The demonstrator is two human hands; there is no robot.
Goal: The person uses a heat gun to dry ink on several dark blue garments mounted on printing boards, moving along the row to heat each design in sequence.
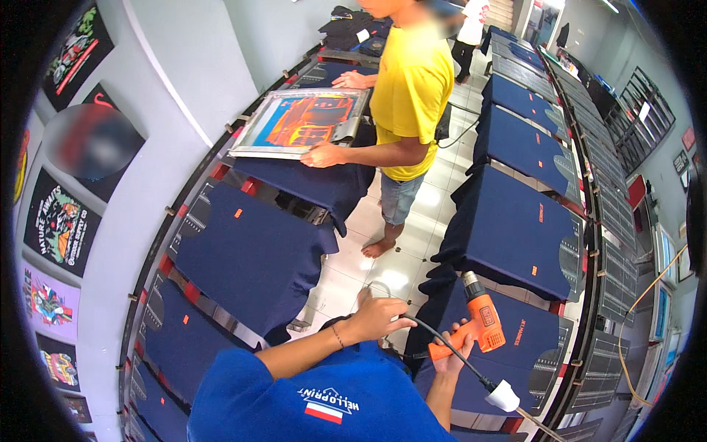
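In my right hand (448,355) is an orange heat gun (486,324), gripped by its handle, with the metal nozzle tilted up and away from me. My left hand (377,318) is closed around a black power cord (449,346) in front of my chest. That cord slants down to the right, past my right hand, to a white plug connector (503,397). Under the heat gun lies a navy shirt (526,361) with small orange print, spread on the right-hand printing table.
A co-worker in a yellow shirt (412,88) holds a framed printing screen (302,121) over the left table. Navy shirts (243,254) line both tables. A white tiled aisle (335,291) runs between them. Another person (471,29) stands farther back.
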